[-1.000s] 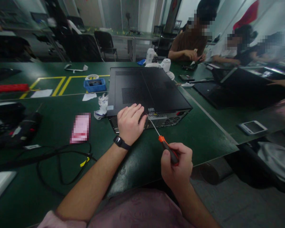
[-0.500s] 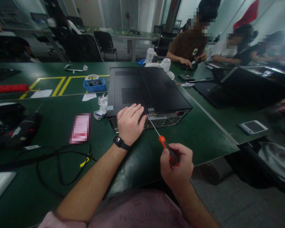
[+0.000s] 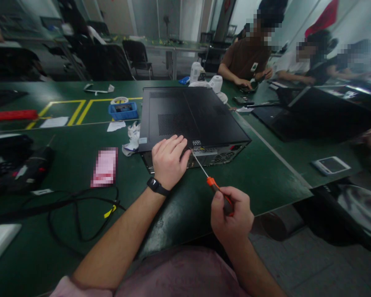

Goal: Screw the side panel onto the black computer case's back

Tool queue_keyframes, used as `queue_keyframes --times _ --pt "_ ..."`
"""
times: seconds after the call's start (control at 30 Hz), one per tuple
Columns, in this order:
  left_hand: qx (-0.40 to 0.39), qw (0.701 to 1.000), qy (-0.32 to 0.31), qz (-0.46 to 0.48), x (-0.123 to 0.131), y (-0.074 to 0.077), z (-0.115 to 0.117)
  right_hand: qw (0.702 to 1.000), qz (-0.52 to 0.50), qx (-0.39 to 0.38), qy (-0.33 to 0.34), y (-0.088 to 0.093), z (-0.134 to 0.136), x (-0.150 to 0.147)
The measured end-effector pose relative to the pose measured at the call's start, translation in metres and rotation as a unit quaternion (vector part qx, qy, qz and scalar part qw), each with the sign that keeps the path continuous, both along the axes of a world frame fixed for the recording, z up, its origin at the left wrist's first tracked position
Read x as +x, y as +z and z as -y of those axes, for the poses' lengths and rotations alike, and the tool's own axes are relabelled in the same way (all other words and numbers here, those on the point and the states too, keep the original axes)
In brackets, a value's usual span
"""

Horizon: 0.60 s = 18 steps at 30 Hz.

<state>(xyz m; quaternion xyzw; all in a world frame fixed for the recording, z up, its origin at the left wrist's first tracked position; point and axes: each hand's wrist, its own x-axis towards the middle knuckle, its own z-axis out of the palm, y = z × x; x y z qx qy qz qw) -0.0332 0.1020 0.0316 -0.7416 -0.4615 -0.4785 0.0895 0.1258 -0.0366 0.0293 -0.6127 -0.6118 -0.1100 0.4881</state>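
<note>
A black computer case (image 3: 200, 111) lies flat on the green table, with its metal rear panel facing me. My left hand (image 3: 170, 159), with a dark wristband on its wrist, is closed over the rear top edge of the case. Its fingers rest on the top and its thumb reaches down beside the rear panel. Wrapped around the handle of an orange and black screwdriver (image 3: 212, 181) is my right hand (image 3: 231, 214). The shaft slants up to the rear panel beside my left thumb. Whatever the tip touches is too small to make out.
Left of the case are crumpled white gloves (image 3: 132, 140), a blue bin (image 3: 123, 110), a blurred pink item (image 3: 105, 167), a power drill (image 3: 34, 169) and black cables (image 3: 77, 198). A phone (image 3: 330, 165) lies at the right. Behind the case stand white devices (image 3: 215, 84); other people sit beyond.
My right hand has turned slightly around the screwdriver handle and shifted a little right. My left hand and the case keep their places.
</note>
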Motion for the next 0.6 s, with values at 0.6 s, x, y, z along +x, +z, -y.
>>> queue_keyframes --times 0.6 --pt "-0.017 1.0 -0.005 0.005 -0.0008 0.0013 0.0006 1.0 -0.025 -0.012 0.008 -0.0019 0.0025 0.0018"
